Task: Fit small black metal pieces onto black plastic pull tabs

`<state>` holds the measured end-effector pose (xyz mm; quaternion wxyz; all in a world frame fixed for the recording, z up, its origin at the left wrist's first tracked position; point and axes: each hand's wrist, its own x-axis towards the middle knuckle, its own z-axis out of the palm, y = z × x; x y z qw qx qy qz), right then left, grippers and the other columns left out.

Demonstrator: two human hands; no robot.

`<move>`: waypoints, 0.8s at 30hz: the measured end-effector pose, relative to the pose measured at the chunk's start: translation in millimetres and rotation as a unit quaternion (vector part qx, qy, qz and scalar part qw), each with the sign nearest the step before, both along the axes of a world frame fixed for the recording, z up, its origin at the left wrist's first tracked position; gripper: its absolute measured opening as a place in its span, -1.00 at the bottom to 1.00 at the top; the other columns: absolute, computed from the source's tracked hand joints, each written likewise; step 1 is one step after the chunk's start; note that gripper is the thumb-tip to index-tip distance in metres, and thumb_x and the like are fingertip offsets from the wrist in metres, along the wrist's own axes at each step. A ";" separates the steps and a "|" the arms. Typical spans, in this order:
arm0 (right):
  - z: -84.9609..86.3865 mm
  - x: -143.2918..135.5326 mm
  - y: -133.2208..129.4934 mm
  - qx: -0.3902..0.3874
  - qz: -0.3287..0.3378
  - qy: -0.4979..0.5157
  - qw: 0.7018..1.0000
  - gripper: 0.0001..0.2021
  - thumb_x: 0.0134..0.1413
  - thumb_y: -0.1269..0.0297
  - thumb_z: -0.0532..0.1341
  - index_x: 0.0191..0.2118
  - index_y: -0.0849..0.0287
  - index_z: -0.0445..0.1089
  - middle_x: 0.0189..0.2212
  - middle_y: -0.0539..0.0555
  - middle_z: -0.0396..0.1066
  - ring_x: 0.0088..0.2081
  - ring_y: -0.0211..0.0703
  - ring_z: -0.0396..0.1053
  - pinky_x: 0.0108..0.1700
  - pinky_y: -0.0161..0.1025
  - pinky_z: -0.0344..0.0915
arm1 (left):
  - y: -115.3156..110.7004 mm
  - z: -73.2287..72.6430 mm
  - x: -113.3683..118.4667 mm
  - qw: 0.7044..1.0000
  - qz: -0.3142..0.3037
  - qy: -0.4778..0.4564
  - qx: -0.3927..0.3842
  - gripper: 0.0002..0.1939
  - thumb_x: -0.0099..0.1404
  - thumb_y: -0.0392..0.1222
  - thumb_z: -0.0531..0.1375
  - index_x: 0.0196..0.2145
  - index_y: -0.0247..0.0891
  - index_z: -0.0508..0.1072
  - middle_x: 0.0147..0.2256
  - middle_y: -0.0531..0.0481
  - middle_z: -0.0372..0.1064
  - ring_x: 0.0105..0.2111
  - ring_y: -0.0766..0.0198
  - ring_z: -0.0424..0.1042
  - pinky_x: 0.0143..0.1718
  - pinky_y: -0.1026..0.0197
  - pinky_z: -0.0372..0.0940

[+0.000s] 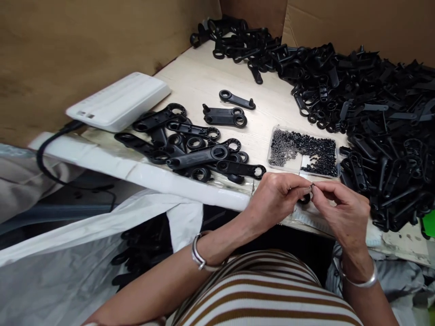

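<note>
My left hand (pixel 277 194) and my right hand (pixel 341 206) meet fingertip to fingertip over the table's front edge. Between their pinched thumbs and forefingers is a tiny dark piece (pixel 311 186), too small to name. Just under the fingers part of a black ring (pixel 305 198) shows; the rest of it is hidden by my hands. Right behind them lies a clear shallow box (pixel 301 171) with small black parts (pixel 319 151) on one side and small grey parts (pixel 283 145) on the other.
A large heap of black plastic arms (pixel 374 99) covers the table's right and back. A smaller pile of ring-ended arms (pixel 200 156) lies left, near a white box (pixel 118 99) with a black cable (pixel 42 154). Cardboard walls (pixel 360 27) stand behind. A white bag (pixel 68 271) hangs below.
</note>
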<state>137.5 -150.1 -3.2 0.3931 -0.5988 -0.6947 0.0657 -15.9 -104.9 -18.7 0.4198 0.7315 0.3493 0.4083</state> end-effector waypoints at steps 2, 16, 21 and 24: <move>-0.4 2.5 0.5 -0.010 -0.004 -0.005 1.000 -0.90 0.08 0.42 0.24 -0.41 0.18 0.51 -0.51 -0.01 0.54 -0.55 -0.31 0.43 -0.42 -0.36 0.42 | 0.8 3.0 -8.1 0.999 -0.007 0.032 0.043 -0.88 0.26 -0.39 0.23 -0.31 -0.26 0.58 -0.35 0.03 0.59 -0.39 0.33 0.54 -0.33 0.38 0.37; -11.2 20.9 -21.9 -0.076 0.063 -0.078 0.992 -0.91 0.15 0.44 0.22 -0.36 0.17 0.44 -0.43 0.02 0.54 -0.42 -0.27 0.49 -0.34 -0.38 0.40 | -21.5 -20.5 -26.0 0.949 -0.003 0.249 0.194 -0.88 0.29 -0.44 0.17 -0.26 -0.28 0.42 -0.28 -0.04 0.50 -0.30 0.23 0.45 -0.22 0.21 0.38; -11.0 13.0 -24.2 -0.064 0.074 -0.123 0.988 -0.91 0.18 0.46 0.19 -0.31 0.18 0.42 -0.43 0.03 0.52 -0.42 -0.28 0.47 -0.29 -0.36 0.40 | -25.9 -19.3 -24.2 0.951 -0.005 0.254 0.177 -0.91 0.32 -0.41 0.16 -0.27 -0.27 0.40 -0.31 -0.02 0.49 -0.31 0.23 0.43 -0.23 0.22 0.38; -11.7 10.3 -23.6 -0.057 0.077 -0.143 0.985 -0.92 0.18 0.47 0.19 -0.31 0.21 0.42 -0.44 0.05 0.51 -0.43 -0.28 0.46 -0.29 -0.34 0.38 | -27.3 -20.0 -23.7 0.953 -0.001 0.246 0.178 -0.92 0.33 -0.41 0.15 -0.26 -0.28 0.40 -0.31 -0.03 0.49 -0.30 0.22 0.42 -0.21 0.22 0.37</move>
